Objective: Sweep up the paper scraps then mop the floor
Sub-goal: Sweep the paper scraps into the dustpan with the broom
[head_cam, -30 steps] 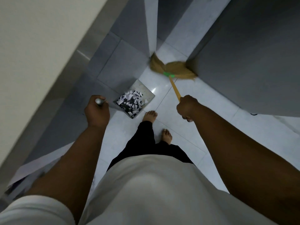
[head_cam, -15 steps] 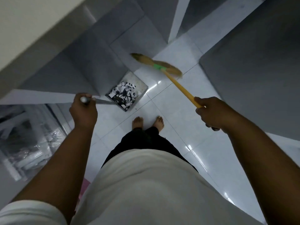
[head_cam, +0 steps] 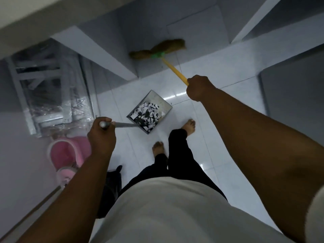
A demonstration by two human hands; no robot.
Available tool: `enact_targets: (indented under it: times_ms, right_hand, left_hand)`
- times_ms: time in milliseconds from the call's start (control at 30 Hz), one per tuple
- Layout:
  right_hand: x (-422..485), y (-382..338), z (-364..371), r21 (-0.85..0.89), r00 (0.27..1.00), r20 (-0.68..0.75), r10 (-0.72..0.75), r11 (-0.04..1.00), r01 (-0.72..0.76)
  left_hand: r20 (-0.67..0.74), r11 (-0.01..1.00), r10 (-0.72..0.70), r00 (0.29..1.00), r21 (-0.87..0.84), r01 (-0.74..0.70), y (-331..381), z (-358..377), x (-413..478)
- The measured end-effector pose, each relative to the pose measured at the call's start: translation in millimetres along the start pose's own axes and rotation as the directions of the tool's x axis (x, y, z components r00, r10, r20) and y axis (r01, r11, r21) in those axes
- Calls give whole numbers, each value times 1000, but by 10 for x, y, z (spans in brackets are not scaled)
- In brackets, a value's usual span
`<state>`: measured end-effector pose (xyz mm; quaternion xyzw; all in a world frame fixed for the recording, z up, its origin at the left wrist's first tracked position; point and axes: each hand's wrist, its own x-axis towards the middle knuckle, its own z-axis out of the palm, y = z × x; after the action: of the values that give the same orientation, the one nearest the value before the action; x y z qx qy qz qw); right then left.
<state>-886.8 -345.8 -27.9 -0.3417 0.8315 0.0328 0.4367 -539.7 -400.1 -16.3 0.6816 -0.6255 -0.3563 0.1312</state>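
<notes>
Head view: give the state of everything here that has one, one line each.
dustpan: loaded, held by its long handle.
paper scraps: piled inside the dustpan.
broom: held by its yellow handle, bristles forward and blurred.
left hand: grips the dustpan handle.
right hand: grips the broom handle.
pink bucket: upright on the floor, contents unclear.

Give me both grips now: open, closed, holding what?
Left grip: closed, holding the dustpan by its handle.
Right grip: closed, holding the broom by its stick.
</notes>
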Motion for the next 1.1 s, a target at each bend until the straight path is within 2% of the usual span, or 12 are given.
enact_targets:
  times_ms: [167, 367, 533, 633, 700, 767, 933, 1100]
  right_hand:
    - [-141, -34, 557, -178, 996, 86, 32, 984, -17]
    - [-786, 560, 1128, -263, 990, 90, 108, 961, -80]
    - [-1424, 1014, 1274, -350, 986, 74, 148, 930, -113]
    - [-1809, 1187, 1174, -257, 991, -11, 132, 958, -130]
    - [-2037, 1285, 1066, -71, 983, -50, 176, 981, -179]
    - [-2154, 1375, 986, 137, 966, -62, 250, 961, -240]
    - [-1994, 1435, 900, 423, 929, 6, 371, 840, -338]
    - [-1739, 1287, 1109, 494, 940, 106, 324, 803, -333]
  left_hand:
    - [-54, 1000, -12, 998, -7, 12, -530, -258, -309]
    - [-81, 999, -45, 996, -1, 45, -980, -476, -590]
    - [-24, 999, -44, 999, -19, 44, -1188, -567, -698]
    - [-21, 999, -38, 999, -17, 38, -1257, -591, -772]
    - [-33, 999, -36, 999, -13, 35, -1297, -574, -807]
    - [-42, 999, -32, 999, -14, 32, -1315, -528, -819]
    - [-47, 994, -66, 997, -87, 62, -1329, -356, -792]
    - [-38, 993, -40, 998, -111, 36, -1277, -203, -714]
